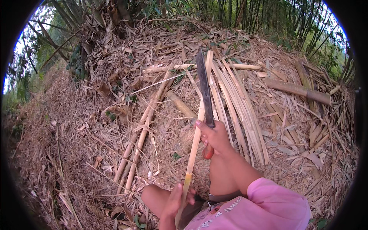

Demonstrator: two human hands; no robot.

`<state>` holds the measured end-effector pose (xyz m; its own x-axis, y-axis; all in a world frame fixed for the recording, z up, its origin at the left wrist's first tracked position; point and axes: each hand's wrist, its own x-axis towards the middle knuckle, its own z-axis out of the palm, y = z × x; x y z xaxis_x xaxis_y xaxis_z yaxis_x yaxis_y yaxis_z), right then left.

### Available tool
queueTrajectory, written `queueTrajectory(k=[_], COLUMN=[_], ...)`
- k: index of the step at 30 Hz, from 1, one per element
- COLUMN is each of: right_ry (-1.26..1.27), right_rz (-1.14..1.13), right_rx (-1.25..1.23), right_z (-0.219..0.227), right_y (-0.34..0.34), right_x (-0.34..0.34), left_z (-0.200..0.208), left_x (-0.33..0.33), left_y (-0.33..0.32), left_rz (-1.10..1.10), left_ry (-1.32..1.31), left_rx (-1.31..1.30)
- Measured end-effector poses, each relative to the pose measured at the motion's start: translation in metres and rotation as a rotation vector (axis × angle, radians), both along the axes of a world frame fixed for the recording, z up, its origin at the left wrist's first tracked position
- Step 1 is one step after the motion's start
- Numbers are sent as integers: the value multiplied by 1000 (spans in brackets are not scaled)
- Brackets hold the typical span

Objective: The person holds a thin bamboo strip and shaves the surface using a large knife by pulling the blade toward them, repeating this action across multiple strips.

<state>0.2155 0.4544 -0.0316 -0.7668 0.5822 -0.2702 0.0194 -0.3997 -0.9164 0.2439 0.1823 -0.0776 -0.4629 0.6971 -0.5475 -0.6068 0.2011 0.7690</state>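
My right hand (pixel 217 137) is closed around the red handle of a machete (pixel 205 86), its dark blade pointing up and away from me. The thumb of that hand presses toward a long pale bamboo strip (pixel 194 149), which runs alongside the blade. Near my lap, my left hand (pixel 177 199) grips the lower end of this strip, with the thumb on one side and the fingers on the other. Several split bamboo strips (pixel 245 111) lie fanned out just right of the machete, over a bamboo piece (pixel 241 66) lying crosswise.
Two longer bamboo poles (pixel 142 140) slant on the ground to the left. A short bamboo section (pixel 181 104) lies behind the held strip. Thicker bamboo (pixel 297 90) rests at the far right. Dry leaf litter (pixel 88 111) covers the slope, with bamboo stems (pixel 245 15) standing behind.
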Motion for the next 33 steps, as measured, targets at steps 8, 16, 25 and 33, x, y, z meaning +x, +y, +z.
queueTrajectory(k=[8,16,25,33], right_ry=[88,170,185,167], right_rz=[101,266,301,433], right_rx=[760,1482,1600,1607], right_z=[-22,-23,-7,-3], right_y=[-22,-56,-34,-21], right_x=[17,51,32,20], left_z=[44,73,78,76], left_x=[-12,-27,-20,-15], left_y=[22,45,40,26], left_rz=[256,337,330,378], left_ry=[-52,69,-100,-139], left_rx=[-74,-154,-56,-86])
